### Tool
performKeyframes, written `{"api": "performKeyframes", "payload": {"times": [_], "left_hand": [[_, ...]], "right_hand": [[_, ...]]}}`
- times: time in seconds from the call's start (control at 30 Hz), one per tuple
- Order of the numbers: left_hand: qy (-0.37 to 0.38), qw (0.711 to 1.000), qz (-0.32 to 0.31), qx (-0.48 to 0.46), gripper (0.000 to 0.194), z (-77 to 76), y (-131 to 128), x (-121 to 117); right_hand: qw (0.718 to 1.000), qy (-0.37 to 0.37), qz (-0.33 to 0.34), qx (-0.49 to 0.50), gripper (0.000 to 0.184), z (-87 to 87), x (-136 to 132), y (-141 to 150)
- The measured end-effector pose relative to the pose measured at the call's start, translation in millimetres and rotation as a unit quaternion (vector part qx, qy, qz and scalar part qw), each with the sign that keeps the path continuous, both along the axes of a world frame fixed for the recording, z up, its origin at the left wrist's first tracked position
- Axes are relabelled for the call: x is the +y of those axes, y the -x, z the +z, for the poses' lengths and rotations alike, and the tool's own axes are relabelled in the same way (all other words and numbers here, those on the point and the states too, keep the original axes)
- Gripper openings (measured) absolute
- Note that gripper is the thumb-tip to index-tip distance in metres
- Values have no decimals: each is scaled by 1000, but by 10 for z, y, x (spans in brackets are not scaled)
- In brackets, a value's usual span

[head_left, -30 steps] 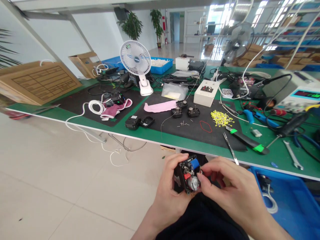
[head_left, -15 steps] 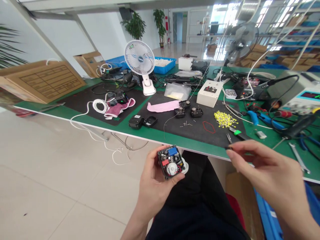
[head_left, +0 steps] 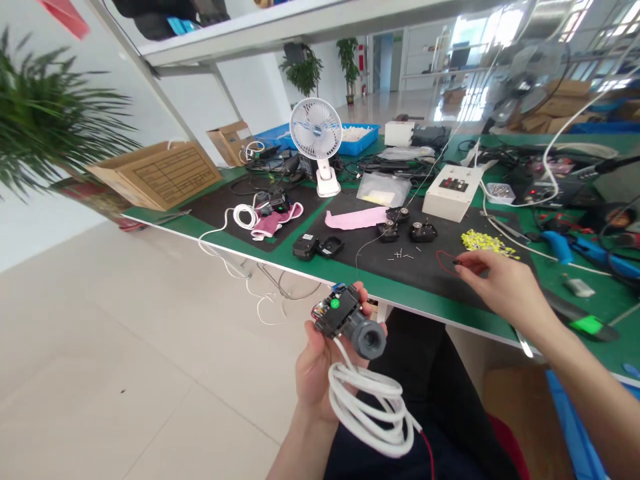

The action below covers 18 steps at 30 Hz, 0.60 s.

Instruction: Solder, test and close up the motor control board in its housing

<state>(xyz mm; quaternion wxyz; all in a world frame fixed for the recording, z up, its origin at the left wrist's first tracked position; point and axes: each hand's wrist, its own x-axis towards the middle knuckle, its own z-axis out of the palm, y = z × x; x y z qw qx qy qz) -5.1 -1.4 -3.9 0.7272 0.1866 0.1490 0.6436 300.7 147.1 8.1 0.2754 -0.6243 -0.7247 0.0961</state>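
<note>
My left hand (head_left: pixel 315 373) grips a small black device housing (head_left: pixel 340 312) with a green round sticker, tilted so components show at its left edge. A grey ring-ended fitting (head_left: pixel 369 339) projects from it, and a coiled white cable (head_left: pixel 373 407) ending in a red wire hangs below. Over the dark mat, my right hand (head_left: pixel 493 273) has thumb and forefinger pinched around a tiny dark thing I cannot make out. Its fingertips are at the thin red loop (head_left: pixel 440 261), partly covered by the hand; whether they touch is unclear. Yellow-headed small parts (head_left: pixel 483 241) lie just behind.
Black housing parts (head_left: pixel 305 247), loose screws (head_left: pixel 400 255) and a pink cloth strip (head_left: pixel 355 218) lie on the mat. A white fan (head_left: pixel 317 130) and a white switch box (head_left: pixel 453 190) stand behind. A black tool with a green patch (head_left: pixel 590 325) lies right, near the table edge.
My left hand has turned the housing, so its outside and coiled cable now show instead of its inner parts. My right hand has moved forward to the red loop. The view has shifted left.
</note>
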Motion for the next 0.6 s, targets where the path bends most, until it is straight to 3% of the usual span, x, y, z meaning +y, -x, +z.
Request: {"api": "performKeyframes", "payload": {"times": [0.13, 0.33, 0.5, 0.6], "left_hand": [[0, 1000, -5, 2, 72, 1, -18, 2], [-2, 996, 29, 78, 61, 31, -45, -18], [-10, 990, 24, 138, 65, 41, -113, -14], [-28, 986, 20, 165, 73, 67, -151, 8]], "right_hand": [[996, 6, -12, -90, 19, -46, 224, 69], [985, 35, -20, -171, 17, -152, 435, 145], [986, 40, -7, -164, 16, -210, 377, 168], [992, 18, 7, -126, 13, -105, 209, 210]]}}
